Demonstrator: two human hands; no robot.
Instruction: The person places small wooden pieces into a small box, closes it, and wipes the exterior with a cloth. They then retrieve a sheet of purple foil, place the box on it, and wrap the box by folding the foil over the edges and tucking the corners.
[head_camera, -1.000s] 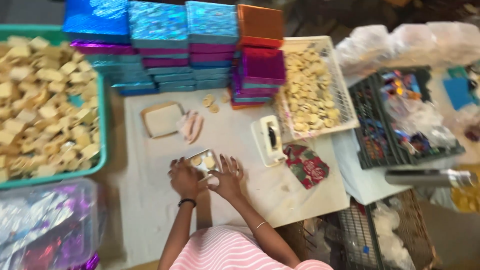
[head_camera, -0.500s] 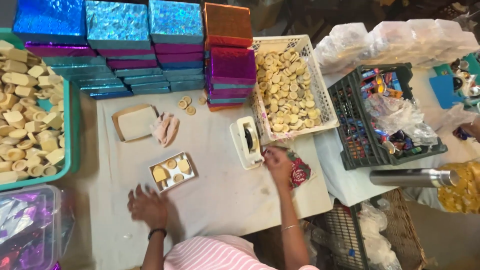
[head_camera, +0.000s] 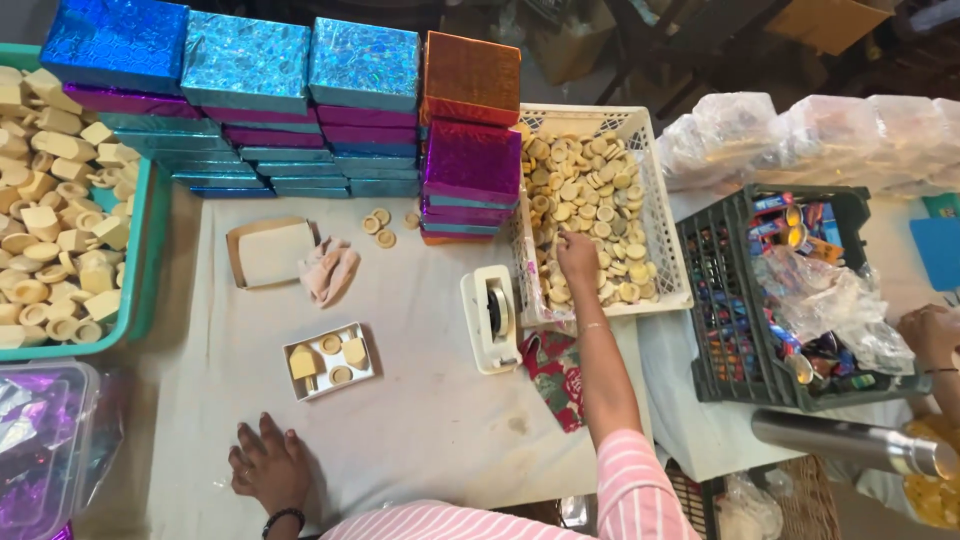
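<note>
Cream-coloured round discs (head_camera: 585, 190) are piled in a white plastic basket (head_camera: 668, 250) at the back right of the tabletop (head_camera: 430, 420), head view only. Right hand (head_camera: 577, 257) is reached into that pile w/ fingers curled down among the discs; whether one is actually pinched can't be told. Left hand (head_camera: 268, 462) is laid flat, fingers spread, nothing held, near edge of the cloth-covered top. Discs look light, stiff, prob crumbly at the rims, so best taken by the edge btw thumb & fingertips. Small white tray (head_camera: 329, 360) w/ four pieces is set btw the hands, tape dispenser (head_camera: 491, 313) just beside the basket. Shiny blue, purple & orange flat boxes (head_camera: 300, 100) are stacked along the back. Teal tub (head_camera: 140, 250) of blocks far left, dark crate (head_camera: 790, 290) of wrappers far right.
</note>
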